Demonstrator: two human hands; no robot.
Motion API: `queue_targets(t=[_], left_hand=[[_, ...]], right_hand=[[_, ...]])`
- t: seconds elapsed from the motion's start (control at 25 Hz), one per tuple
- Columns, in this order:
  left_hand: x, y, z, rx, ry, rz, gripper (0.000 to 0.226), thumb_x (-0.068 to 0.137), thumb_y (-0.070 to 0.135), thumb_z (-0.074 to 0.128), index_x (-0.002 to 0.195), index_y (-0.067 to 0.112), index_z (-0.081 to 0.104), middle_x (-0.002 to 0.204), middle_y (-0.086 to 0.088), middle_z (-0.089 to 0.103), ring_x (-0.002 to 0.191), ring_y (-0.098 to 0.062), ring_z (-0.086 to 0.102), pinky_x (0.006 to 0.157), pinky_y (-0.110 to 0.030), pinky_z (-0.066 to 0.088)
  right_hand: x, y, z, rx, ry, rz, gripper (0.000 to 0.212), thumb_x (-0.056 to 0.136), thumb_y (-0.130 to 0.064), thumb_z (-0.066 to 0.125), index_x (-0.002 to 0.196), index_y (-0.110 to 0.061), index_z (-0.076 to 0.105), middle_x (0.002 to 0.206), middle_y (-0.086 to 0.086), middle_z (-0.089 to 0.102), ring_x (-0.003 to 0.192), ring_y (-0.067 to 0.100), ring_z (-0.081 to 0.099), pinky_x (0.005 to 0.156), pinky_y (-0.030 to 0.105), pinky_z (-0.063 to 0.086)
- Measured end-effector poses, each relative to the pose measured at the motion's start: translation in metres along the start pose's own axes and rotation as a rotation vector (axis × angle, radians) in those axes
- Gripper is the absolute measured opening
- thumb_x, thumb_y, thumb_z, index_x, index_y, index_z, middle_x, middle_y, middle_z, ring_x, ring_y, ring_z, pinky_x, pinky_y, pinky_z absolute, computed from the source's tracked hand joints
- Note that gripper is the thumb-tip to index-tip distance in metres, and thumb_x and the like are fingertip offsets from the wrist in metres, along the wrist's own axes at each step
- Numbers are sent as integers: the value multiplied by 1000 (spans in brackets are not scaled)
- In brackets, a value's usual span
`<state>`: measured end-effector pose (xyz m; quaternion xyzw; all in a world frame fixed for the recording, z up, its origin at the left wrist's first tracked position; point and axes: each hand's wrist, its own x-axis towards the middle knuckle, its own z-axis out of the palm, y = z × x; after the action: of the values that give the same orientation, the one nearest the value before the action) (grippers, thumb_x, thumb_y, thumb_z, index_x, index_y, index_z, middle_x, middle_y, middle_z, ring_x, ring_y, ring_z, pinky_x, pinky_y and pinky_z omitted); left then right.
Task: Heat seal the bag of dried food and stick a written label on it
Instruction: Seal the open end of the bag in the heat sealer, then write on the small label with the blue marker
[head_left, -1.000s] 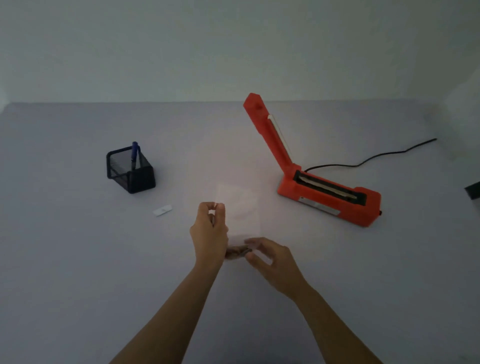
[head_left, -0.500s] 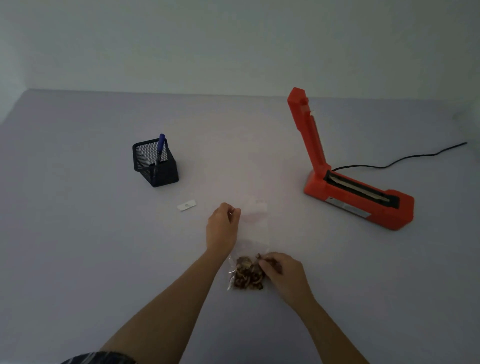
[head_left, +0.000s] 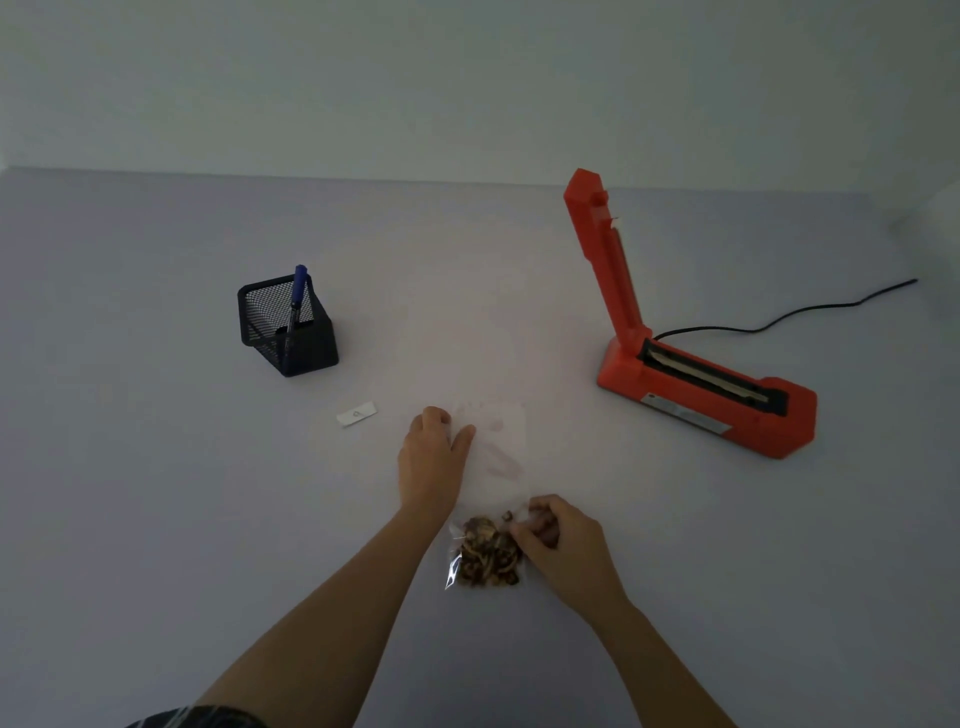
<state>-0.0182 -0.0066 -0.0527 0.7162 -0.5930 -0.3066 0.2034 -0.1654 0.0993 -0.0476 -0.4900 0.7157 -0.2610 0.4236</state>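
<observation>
A clear plastic bag (head_left: 496, 452) lies flat on the table in front of me, its open end pointing away. Brown dried food (head_left: 485, 556) is bunched in its near end. My left hand (head_left: 431, 462) pinches the bag's upper left edge. My right hand (head_left: 556, 540) grips the bag at the right side, just beside the food. A small white label (head_left: 356, 413) lies on the table left of the bag. An orange heat sealer (head_left: 691, 374) stands at the right with its arm raised. A blue pen (head_left: 296, 301) stands in a black mesh holder (head_left: 285, 325).
The sealer's black cord (head_left: 789, 314) runs off to the right across the grey table (head_left: 156, 519). A pale wall rises behind the table's far edge. A dark sleeve edge (head_left: 202, 717) shows at the bottom of the view.
The bag has come down from being held up to lying flat on the table, and the food now shows at its near end. Both hands lowered with it; the view shifted left.
</observation>
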Motion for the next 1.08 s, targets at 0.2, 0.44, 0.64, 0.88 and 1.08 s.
queue_targets(t=[0.2,0.44,0.64,0.88,1.08], left_hand=[[-11,10,-20,-103,44,-13,39,93,31,52,123,6,47,115,-11,53,95,-25,56,79,-31,42],[-10,-5,-113,-346,492,-63,21,96,18,46,112,7,53,99,-3,54,81,-12,51,68,-14,41],[62,-47,-170,-302,397,-220,42,99,28,34,131,2,43,132,-13,49,119,-25,48,98,-34,38],[109,-58,-172,-404,126,-243,45,100,36,21,121,4,45,106,-14,58,103,-34,53,80,-36,39],[113,-59,-166,-447,108,-300,35,101,27,22,101,7,50,78,-7,53,74,-27,48,62,-33,36]], right_hand=[[12,-15,-14,-90,106,-111,13,86,-28,63,96,-20,61,71,-3,60,64,7,57,61,19,49],[73,-106,10,-84,86,-395,13,91,-17,57,91,-16,69,84,-1,67,74,12,59,69,18,47],[146,-197,60,-83,76,-493,21,93,-26,53,101,-15,69,96,9,67,82,14,57,80,30,49],[203,-248,115,-195,-67,-414,40,90,-34,56,123,-10,59,126,12,58,114,25,54,100,37,41],[202,-257,127,-41,-83,-461,22,85,-24,65,103,-13,71,107,-1,71,101,8,61,82,1,36]])
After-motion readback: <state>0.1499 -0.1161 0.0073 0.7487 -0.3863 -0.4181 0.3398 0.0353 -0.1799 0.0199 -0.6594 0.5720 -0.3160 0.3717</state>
